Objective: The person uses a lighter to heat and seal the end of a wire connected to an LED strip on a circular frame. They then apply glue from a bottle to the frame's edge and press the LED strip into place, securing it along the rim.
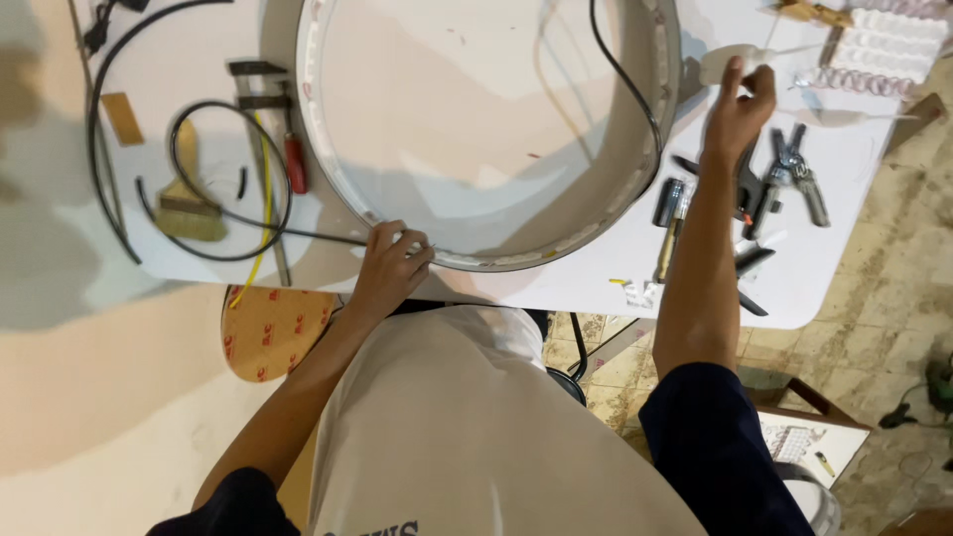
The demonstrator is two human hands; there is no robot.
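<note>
We see the left hand (pixel 389 266) at the near edge of the tabletop (pixel 794 268), its fingers pinched narrow on the near rim of the large round ring (pixel 667 89), right where a thin black cable (pixel 223 213) runs in from the left; whether the fingertips grip the cable's end or only the rim we cannot tell; the right hand (pixel 740 109) reaches toward the far right corner, fingers closed around a whitish nozzle-tipped tube (pixel 717 62). We judge the step in hand to be work along the ring's inner wall, with 1 hand steadying the rim and the other taking up the tube; the next move, as we read it, calls for carrying the tube to the held spot without letting the rim shift. The ring fills the middle of the tabletop, its far side cut off by the frame's top edge; pliers (pixel 794 174) and pens (pixel 670 213) lie near the right edge, a brush (pixel 189 203) and a red-handled clamp (pixel 288 149) near the left. The body hides the tabletop's near edge below the ring; the white tray (pixel 888 45) at the far right corner is partly cut off, and its contents are hard to make out.
</note>
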